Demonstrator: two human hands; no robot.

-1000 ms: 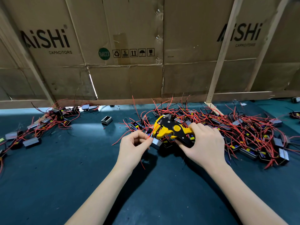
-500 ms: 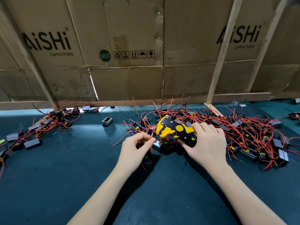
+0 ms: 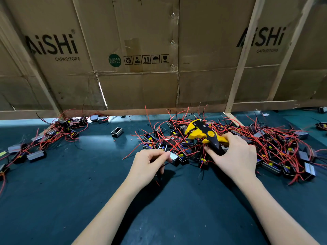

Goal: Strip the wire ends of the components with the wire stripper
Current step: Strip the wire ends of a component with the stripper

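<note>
Right hand [image 3: 233, 156] grips wire stripper [image 3: 205, 136], long axis diagonal, head pointing up-left; left hand [image 3: 146, 163] fingers pinch a component [image 3: 173, 157].

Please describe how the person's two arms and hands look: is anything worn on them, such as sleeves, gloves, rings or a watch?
Both forearms are bare up to the picture's lower edge; no sleeve shows. The left hand and the right hand wear no gloves. No ring, watch or bracelet is visible on the fingers or wrists. The arms look slender.
</note>
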